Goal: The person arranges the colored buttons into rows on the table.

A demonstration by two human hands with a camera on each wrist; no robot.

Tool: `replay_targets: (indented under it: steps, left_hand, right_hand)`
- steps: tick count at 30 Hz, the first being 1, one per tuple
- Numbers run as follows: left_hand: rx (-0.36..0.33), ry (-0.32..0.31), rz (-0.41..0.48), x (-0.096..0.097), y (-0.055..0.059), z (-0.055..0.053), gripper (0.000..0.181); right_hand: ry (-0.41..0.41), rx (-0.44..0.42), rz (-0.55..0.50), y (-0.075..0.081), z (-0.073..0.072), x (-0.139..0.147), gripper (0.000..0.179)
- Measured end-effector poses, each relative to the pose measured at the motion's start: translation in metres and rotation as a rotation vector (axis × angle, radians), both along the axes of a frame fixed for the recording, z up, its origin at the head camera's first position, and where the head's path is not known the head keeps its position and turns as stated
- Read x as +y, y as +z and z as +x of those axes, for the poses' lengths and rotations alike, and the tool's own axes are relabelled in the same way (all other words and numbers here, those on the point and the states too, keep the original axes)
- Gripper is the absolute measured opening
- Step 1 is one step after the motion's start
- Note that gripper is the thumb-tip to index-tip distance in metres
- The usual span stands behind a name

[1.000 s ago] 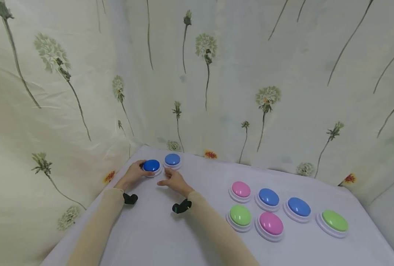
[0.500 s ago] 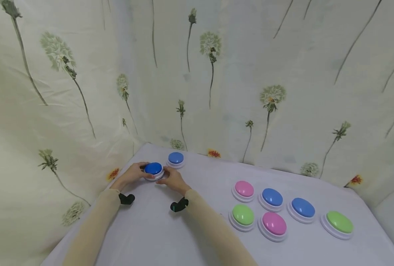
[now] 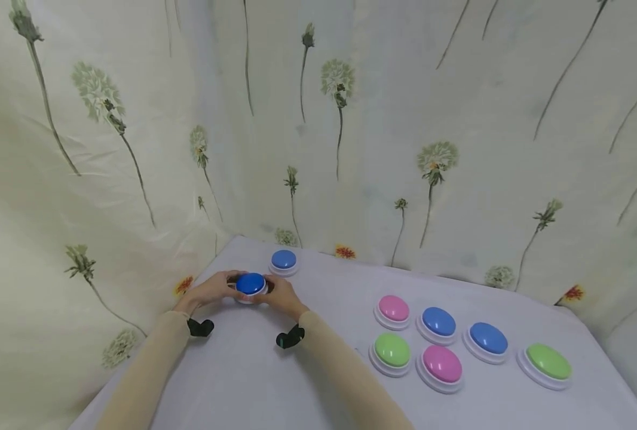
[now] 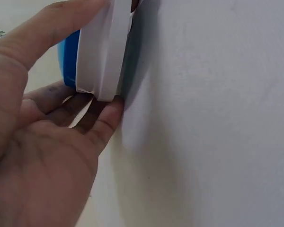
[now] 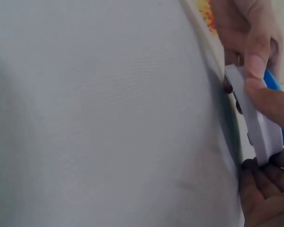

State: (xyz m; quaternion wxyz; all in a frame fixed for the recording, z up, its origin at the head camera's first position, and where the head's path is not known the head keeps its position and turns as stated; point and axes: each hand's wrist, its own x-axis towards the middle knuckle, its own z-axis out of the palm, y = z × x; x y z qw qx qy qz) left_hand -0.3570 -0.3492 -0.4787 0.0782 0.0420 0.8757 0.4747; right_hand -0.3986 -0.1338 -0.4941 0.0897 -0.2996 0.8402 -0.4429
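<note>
A round push button with a dark blue dome (image 3: 251,283) and a white base is held between both hands at the left of the table. My left hand (image 3: 214,289) grips its left side, thumb along the near edge and fingers curled round the far side. From the right, my right hand (image 3: 283,297) grips the base, its thumb meeting the left thumb in the right wrist view. There the white base (image 5: 255,120) stands a little off the cloth, small dark feet showing underneath. Just behind the hands sits a lighter blue button (image 3: 283,260).
On the right of the white-covered table (image 3: 232,382) stand several more buttons: a pink button (image 3: 394,309), a blue button (image 3: 439,322), a green button (image 3: 392,350), and others near them. A flowered curtain (image 3: 377,149) hangs along the back and left edges.
The right hand has moved left from beside the dark blue button and taken hold of it. Both hands have brought that button slightly nearer, away from the lighter blue one.
</note>
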Motion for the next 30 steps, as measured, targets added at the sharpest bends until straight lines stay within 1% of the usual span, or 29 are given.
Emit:
replay_targets:
  steps: [3,7,10,13,17,20,24,26,30]
  left_hand:
    - [0.013,-0.038,0.018,0.001,0.001,0.001,0.084]
    - [0.018,-0.079,0.045,-0.001,0.007,0.006,0.078]
    - [0.018,-0.084,0.050,-0.001,0.011,0.011,0.079]
    - [0.042,-0.089,0.037,0.000,0.013,0.015,0.079]
    - [0.060,-0.094,0.028,0.006,0.017,0.021,0.078]
    - [0.080,-0.110,0.026,0.017,0.024,0.025,0.076]
    - [0.140,-0.156,0.035,0.036,0.032,0.032,0.072]
    - [0.170,-0.178,0.043,0.047,0.036,0.037,0.072]
    - [0.211,-0.184,0.067,0.068,0.044,0.051,0.071]
  right_hand:
    - [0.000,0.023,-0.006,-0.004,-0.001,0.003,0.062]
    - [0.010,0.037,-0.036,-0.005,-0.001,0.008,0.063]
    - [0.030,0.024,-0.058,-0.001,0.002,0.012,0.065]
    - [0.052,0.011,-0.060,0.003,0.006,0.017,0.067]
    - [0.077,0.027,-0.061,0.008,0.012,0.027,0.068]
    - [0.085,0.041,-0.063,0.014,0.016,0.039,0.068]
    - [0.079,0.038,-0.057,0.026,0.026,0.061,0.070]
    - [0.074,0.045,-0.055,0.033,0.032,0.073,0.072]
    - [0.076,0.068,-0.058,0.047,0.047,0.097,0.073]
